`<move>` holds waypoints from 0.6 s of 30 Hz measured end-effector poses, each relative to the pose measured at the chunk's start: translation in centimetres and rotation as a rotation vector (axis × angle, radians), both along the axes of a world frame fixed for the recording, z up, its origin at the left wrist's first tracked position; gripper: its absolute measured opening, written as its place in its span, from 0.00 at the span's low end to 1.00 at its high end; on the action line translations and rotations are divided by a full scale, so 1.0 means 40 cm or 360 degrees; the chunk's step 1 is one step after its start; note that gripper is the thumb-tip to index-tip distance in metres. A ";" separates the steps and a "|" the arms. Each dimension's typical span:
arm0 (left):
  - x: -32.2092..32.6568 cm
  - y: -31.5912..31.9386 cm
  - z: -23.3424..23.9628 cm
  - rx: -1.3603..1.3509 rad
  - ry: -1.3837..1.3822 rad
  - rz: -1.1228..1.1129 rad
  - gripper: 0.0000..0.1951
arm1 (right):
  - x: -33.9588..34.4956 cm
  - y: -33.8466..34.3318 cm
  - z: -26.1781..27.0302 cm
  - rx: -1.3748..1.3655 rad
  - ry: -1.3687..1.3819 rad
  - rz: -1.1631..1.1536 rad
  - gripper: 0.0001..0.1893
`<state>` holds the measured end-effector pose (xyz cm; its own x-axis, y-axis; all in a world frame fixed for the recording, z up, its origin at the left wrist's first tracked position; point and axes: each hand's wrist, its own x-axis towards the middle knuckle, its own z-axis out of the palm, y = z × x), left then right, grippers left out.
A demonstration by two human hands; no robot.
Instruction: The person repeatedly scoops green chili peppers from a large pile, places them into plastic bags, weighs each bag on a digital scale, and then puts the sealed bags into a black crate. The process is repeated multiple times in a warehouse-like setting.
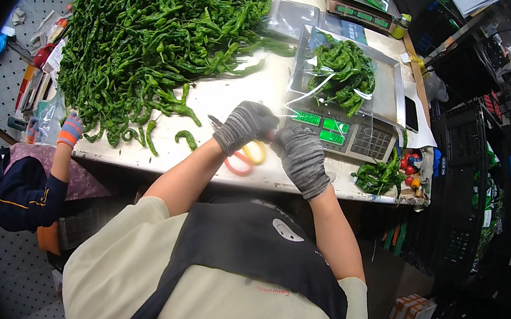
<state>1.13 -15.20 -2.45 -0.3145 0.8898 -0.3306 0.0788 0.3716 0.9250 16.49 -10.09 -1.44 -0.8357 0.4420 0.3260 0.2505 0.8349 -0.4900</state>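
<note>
My left hand (249, 127) and my right hand (301, 158), both in grey knit gloves, meet at the near corner of a clear plastic bag (314, 90). Their fingers are closed at the bag's edge; the exact pinch is hidden by the gloves. Inside the bag, a bundle of green peppers (342, 72) rests on the steel pan of a digital scale (359, 136) with a lit green display. Scissors (239, 163) with red and yellow handles lie on the table below my hands, partly covered by the left one.
A large heap of green peppers (165, 38) covers the table's left side. Flat plastic bags (294, 18) and a second scale (357, 12) are behind. Loose peppers (380, 175) and a phone (411, 114) are at right. A co-worker's gloved hand (71, 129) is at left.
</note>
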 end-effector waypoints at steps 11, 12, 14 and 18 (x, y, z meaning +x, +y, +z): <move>-0.089 0.002 -0.039 0.0166 -0.0423 -0.0085 0.14 | 0.908 -0.060 -0.040 -0.1201 0.2290 -0.0623 0.03; -0.094 0.013 -0.048 0.0195 -0.0242 -0.0011 0.15 | 1.021 -0.094 -0.090 -0.1216 0.2937 -0.0261 0.06; -0.102 0.036 -0.060 0.0325 0.0541 0.0073 0.17 | 1.162 -0.177 -0.272 -0.1129 0.4678 0.0436 0.09; -0.079 0.068 -0.066 0.0873 0.1799 -0.0408 0.44 | 1.185 -0.345 -0.641 0.2437 0.4943 0.4467 0.33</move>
